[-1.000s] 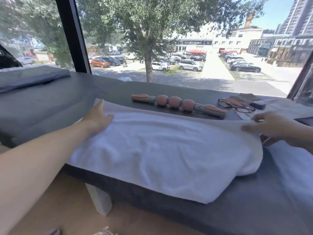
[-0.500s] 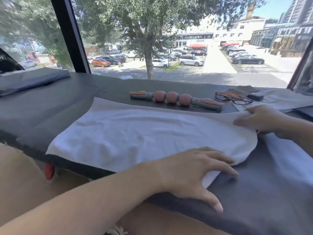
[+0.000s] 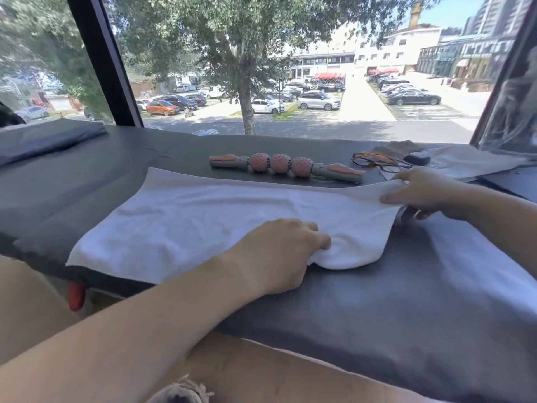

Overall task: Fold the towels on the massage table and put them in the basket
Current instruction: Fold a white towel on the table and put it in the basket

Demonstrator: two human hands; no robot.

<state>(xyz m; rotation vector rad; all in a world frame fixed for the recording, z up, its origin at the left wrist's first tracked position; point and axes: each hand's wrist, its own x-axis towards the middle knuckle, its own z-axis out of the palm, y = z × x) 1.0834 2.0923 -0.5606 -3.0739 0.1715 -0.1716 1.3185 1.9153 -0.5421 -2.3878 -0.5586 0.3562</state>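
Both hands grip the white towel (image 3: 203, 222) on the massage table (image 3: 377, 301): my left hand (image 3: 279, 251) bunches its near right corner, my right hand (image 3: 421, 190) pinches the far one. I judge an uneven lift would skew the fold. Just beyond lie a massage roller (image 3: 284, 167) and glasses (image 3: 377, 164), liable to snag. No basket in view.

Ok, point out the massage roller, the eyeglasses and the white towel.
massage roller (image 3: 280, 163), head view, on the middle pink ball.
eyeglasses (image 3: 374, 160), head view, on the near lens.
white towel (image 3: 186, 216), head view, on its flat middle, left of the hands.
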